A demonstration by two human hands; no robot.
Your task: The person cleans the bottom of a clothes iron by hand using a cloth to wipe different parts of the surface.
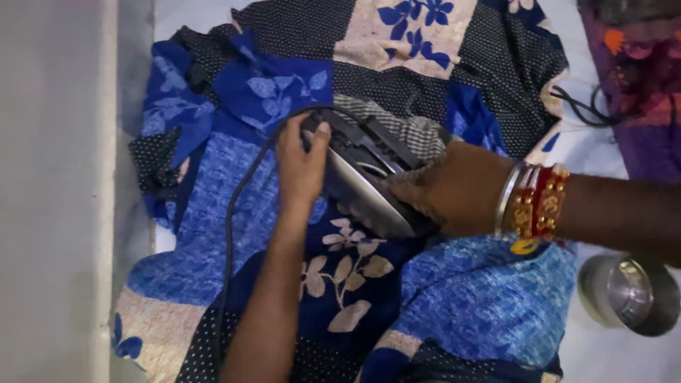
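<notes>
Two hands meet on the iron [369,181], tipped on its side on the blue cloth [234,184]. Our left hand [301,163] grips its handle end; our right hand [450,188] clasps the nose. We should keep fingers off the soleplate and the cord [230,227] slack.

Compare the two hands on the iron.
The left hand has a bare wrist and grips the iron at its dark rear end; the right hand wears red and gold bangles and cups the iron's tip. Both touch the iron above the blue floral cloth.
</notes>
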